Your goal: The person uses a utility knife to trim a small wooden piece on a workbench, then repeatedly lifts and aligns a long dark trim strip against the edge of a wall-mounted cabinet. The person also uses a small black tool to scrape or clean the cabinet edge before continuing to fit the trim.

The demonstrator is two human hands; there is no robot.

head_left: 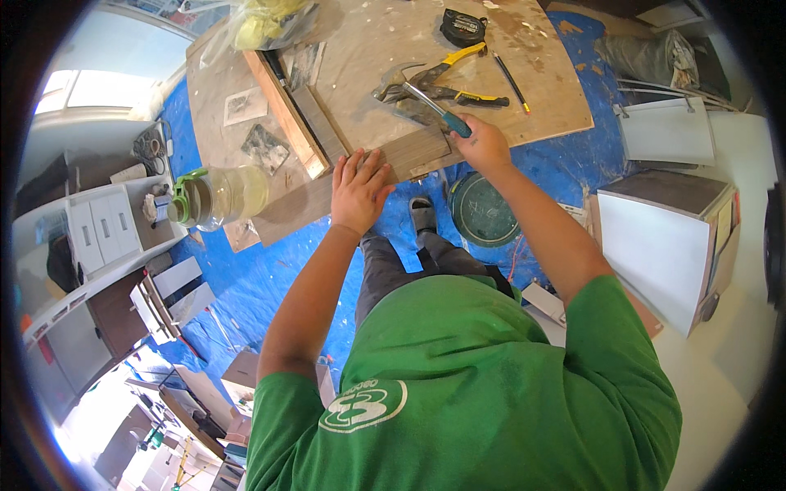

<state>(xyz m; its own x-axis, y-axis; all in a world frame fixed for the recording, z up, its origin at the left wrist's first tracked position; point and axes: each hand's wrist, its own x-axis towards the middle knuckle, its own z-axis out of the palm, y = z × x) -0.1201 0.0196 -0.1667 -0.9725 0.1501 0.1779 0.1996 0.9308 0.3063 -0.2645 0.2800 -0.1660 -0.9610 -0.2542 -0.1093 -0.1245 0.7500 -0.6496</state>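
Observation:
My right hand [483,147] is closed around the teal grip of a hammer [427,102], whose metal head lies over the table near the pliers. Fingers stretched and flat, my left hand [358,195] rests on a grey-brown wood strip [416,152] along the table's near edge. A second grey-brown strip [321,123] meets it at an angle by my left fingertips. Alongside that runs a paler wood strip [282,110]. Beyond the hammer lie pliers with yellow-and-black handles [471,100].
On the worktable [548,65] are a black tape measure [463,28], a pencil [512,83] and a plastic bag [266,29]. A clear jug with a green lid [225,198] stands at the left edge. Below are a dark green bucket [485,209] and blue sheeting [270,282].

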